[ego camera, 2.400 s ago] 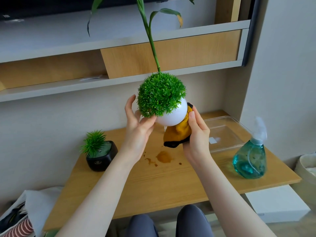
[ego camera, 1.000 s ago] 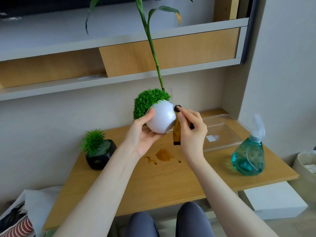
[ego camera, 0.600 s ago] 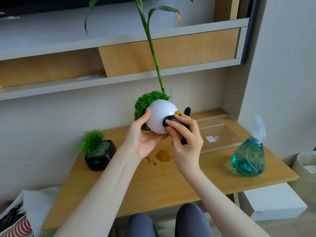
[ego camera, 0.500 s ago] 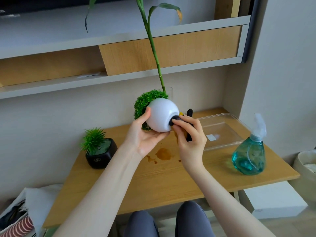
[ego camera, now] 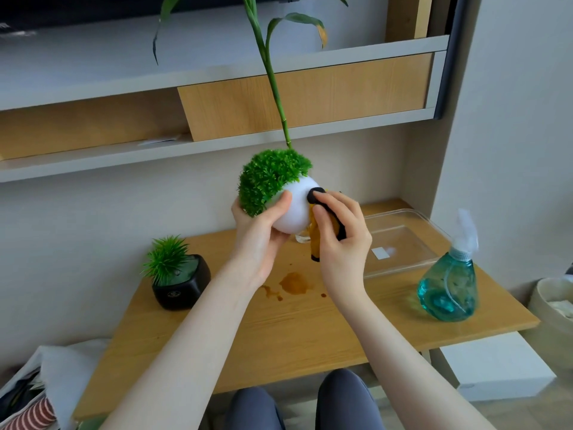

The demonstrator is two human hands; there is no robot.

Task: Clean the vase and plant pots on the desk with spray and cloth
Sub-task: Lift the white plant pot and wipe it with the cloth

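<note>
Cradling the round white pot [ego camera: 296, 209] above the wooden desk [ego camera: 310, 330], the person's left hand [ego camera: 259, 240] curls round its underside, thumb laid up the front of the glossy white shell just below the foliage. The pot is tipped over to the left, so its dome of artificial green leaves [ego camera: 269, 178] faces left and away from me. The right hand [ego camera: 339, 235] grips a yellow and black cloth [ego camera: 322, 225], fingers folded round it; the black end is pressed by a fingertip against the pot's right side, and a yellow strip hangs below the palm.

Behind the raised pot a glass vase [ego camera: 302, 238] is mostly hidden, only a bit of its clear base showing on the desk, with a tall green bamboo-like stalk [ego camera: 273, 82] rising past the shelves [ego camera: 217, 141]. On the desk's left stands a small black square pot [ego camera: 183, 285] with a spiky green tuft. Between the two forearms a brown spill [ego camera: 293, 283] marks the wood. At the back right lies a clear plastic tray [ego camera: 403, 243], and just in front of it, near the right edge, a teal spray bottle [ego camera: 446, 290] with a white trigger head stands upright, well apart from both hands.
</note>
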